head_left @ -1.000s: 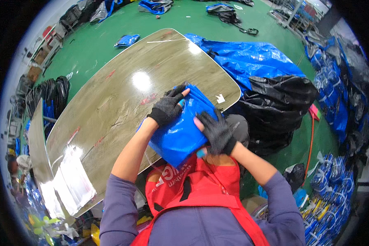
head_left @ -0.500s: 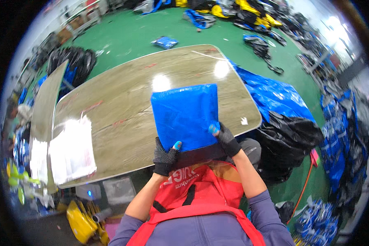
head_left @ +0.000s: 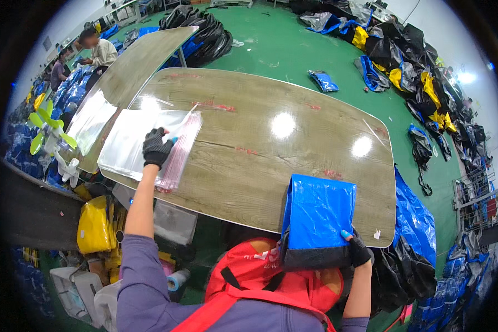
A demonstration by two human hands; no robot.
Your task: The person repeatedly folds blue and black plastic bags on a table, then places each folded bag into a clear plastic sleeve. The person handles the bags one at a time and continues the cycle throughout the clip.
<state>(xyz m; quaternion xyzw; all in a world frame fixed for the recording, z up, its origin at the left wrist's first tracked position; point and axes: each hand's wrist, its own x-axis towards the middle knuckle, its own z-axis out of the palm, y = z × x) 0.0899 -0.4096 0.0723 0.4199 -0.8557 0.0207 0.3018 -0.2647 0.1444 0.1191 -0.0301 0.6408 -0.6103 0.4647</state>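
My left hand [head_left: 159,148], in a black dotted glove with a blue tip on the thumb, reaches over a stack of clear plastic bags [head_left: 122,135] at the left of the table. Its fingers are apart, with the thumb sticking out, and nothing shows between them. At the table's front right edge, my right hand [head_left: 357,248] holds the lower right side of a folded blue tarpaulin bag [head_left: 321,213]. The thumb lies on top of its blue face; the fingers are partly hidden. A black band [head_left: 312,258] runs along the bag's near end, over my red apron [head_left: 243,271].
The wood-grain table [head_left: 243,166] adjoins a second tabletop [head_left: 149,61]. A green fan [head_left: 50,127] stands at the left. Black and blue sheeting [head_left: 406,276] hangs by the right corner. A blue packet [head_left: 322,81] lies on the green floor. Two people sit far left.
My left hand has let go of the blue bag and moved left to the clear bags. The right hand keeps the bag, now farther right and lower. The view has turned left.
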